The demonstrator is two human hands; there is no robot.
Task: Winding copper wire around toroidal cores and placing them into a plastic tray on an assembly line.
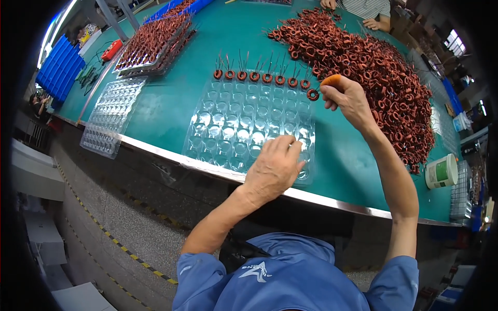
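Note:
A clear plastic tray [212,127] with round pockets lies in front of me. Along its far edge stands a row of copper-red ring coils [254,76], their wire leads pointing up. My right hand [346,97], with an orange finger cot on one finger, pinches a single ring coil [312,95] at the tray's far right corner. Over the near right part of the tray rests my left hand [276,165], fingers loosely bent and apart from the thumb, with nothing seen in it. The pockets under that hand are hidden.
A large heap of ring coils [363,67] covers the right of the green table [161,111]. Filled trays [153,46] are stacked far left, near another clear tray [111,114] overhanging the edge. A white-green bucket [441,172] stands right. Another person's hand [371,24] is beyond the heap.

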